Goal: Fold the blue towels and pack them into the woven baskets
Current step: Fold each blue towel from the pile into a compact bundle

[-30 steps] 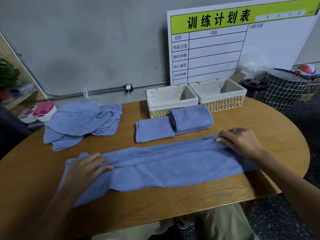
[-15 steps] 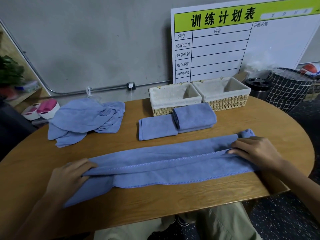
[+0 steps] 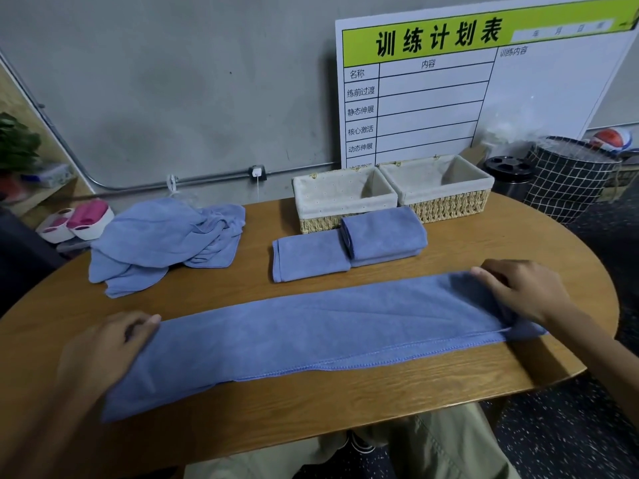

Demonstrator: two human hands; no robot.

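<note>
Long towel strip (image 3: 321,333) lies crosswise on tabletop (image 3: 345,402); left hand (image 3: 107,347) and right hand (image 3: 522,292) each grip one end, equally near.

Long towel (image 3: 311,333) now folded narrower lengthwise.

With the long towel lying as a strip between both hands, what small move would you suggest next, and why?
Probably bring the right hand, holding its end, across to the left hand, halving the long towel. It already lies folded into a narrow strip, far longer than the folded towels by the baskets.
</note>
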